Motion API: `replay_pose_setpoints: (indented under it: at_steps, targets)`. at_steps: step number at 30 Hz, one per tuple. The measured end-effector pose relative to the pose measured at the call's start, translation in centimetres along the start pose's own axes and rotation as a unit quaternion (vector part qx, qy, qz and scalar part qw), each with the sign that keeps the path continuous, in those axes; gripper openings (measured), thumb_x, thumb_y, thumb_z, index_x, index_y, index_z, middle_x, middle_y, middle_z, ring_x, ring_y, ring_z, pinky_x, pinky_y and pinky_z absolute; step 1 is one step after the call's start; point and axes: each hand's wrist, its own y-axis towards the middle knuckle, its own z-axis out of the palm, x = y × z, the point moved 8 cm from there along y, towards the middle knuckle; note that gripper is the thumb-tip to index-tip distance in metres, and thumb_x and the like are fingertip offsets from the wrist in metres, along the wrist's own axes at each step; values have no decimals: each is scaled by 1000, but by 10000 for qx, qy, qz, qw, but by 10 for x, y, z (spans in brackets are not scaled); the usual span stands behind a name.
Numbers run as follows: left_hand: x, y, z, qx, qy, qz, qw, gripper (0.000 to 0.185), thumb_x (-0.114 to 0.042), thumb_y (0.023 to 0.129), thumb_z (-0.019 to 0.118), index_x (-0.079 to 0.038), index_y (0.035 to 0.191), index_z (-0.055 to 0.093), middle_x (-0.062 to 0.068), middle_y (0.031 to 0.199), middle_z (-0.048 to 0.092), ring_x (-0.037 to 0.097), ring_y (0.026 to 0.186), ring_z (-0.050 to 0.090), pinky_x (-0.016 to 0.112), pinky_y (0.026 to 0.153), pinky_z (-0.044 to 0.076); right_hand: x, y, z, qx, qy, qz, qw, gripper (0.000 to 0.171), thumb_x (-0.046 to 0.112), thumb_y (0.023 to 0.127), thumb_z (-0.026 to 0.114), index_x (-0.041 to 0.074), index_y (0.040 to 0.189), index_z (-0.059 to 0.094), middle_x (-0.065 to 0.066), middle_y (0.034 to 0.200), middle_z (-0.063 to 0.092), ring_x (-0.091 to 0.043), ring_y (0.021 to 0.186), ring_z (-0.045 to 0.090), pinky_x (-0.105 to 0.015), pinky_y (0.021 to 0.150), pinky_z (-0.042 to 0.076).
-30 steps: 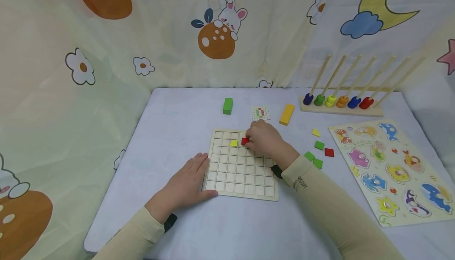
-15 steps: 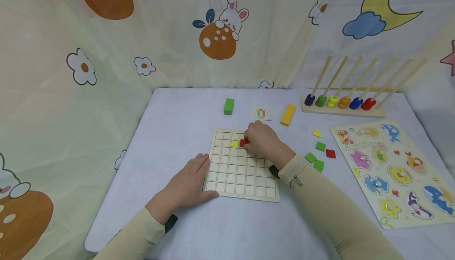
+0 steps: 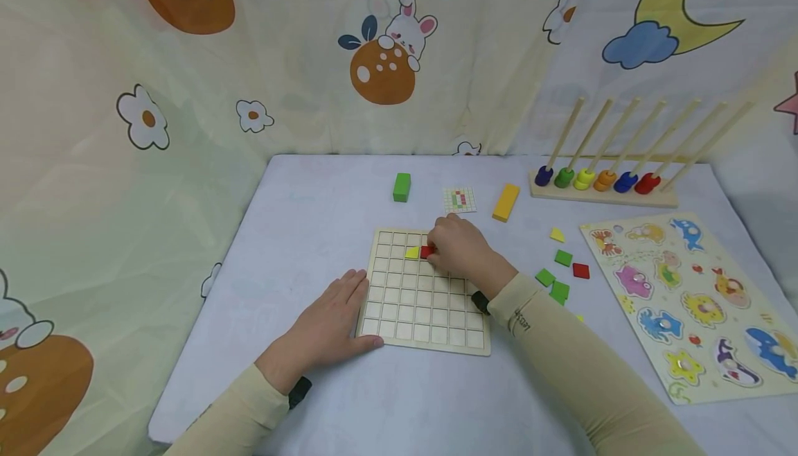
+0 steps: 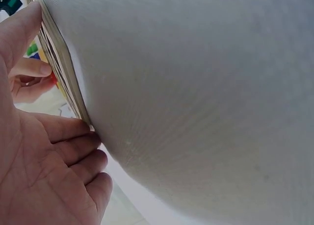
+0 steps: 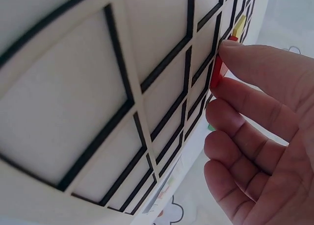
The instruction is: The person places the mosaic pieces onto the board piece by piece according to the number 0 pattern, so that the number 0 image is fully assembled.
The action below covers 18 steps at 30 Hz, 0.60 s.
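Backdrop cloth: a pale cloth (image 3: 299,47) hangs behind the desk, printed with flowers, rabbits on brown round shapes, and a yellow moon.
Desk: the white desk (image 3: 299,213) carries all of the toys.
Animal puzzle: a board (image 3: 667,295) with colourful sea animals lies at the right side, turned a little.
Peg stand: at the far right corner stands a wooden stand (image 3: 598,195) with leaning pegs; coloured beads sit low on most of them.
Grid board: a light wooden board (image 3: 414,303) with many square cells lies flat between the two hands.
Left hand: the left hand (image 3: 324,321) is at the left edge of the grid board; its fingers are relaxed and rather straight, grasping nothing, with fingertips touching this edge.
Right hand: the right hand (image 3: 461,247) is above the far part of the grid board; thumb and first finger pinch a red tile, the other fingers are bent.
Blocks: beyond the grid board, a green block (image 3: 402,187) and an orange block (image 3: 506,202) are well apart.
Pattern card: a small card (image 3: 459,199) with a printed grid lies between these blocks.
Loose tiles: three green tiles (image 3: 563,258), one red piece (image 3: 580,271) and a yellow triangle (image 3: 557,235) lie near the animal puzzle.
Red tile: the pinched tile (image 3: 426,251) is just right of a yellow tile (image 3: 412,252) on the grid board; I cannot tell if it sits fully in its cell.
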Motion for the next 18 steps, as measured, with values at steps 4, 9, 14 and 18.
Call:
replay_pose_setpoints:
  at_steps: [4,9,14,18]
  targets:
    - [0,0,0,13,-8,-5,10000,111,-72,91,65,-2,166,23,13,176,19,29,165,15,44,135,22,0,0,-1,-23,23,-10,10000,15,24,91,82,11,85,78,-2,86,64,-23,86,52,-33,72,46]
    - [0,0,-1,14,-55,2,10000,110,-71,91,65,-2,166,23,13,176,19,30,165,15,44,135,22,0,-1,-1,-73,47,-24,10000,15,25,91,82,11,86,79,-2,87,64,-22,86,52,-33,73,46]
    - [0,0,-1,-13,-69,1,10000,110,-71,91,65,-2,166,23,13,176,19,30,165,16,44,134,23,0,0,-1,-119,66,-50,9999,13,25,91,82,12,90,80,-2,88,64,-22,86,52,-34,73,46]
    - [-1,-1,-2,-32,-102,14,9999,110,-71,91,66,-2,166,23,13,176,19,30,164,16,45,134,23,0,0,1,-85,115,-44,9999,11,23,91,82,12,90,80,-2,89,65,-23,88,52,-34,75,48]
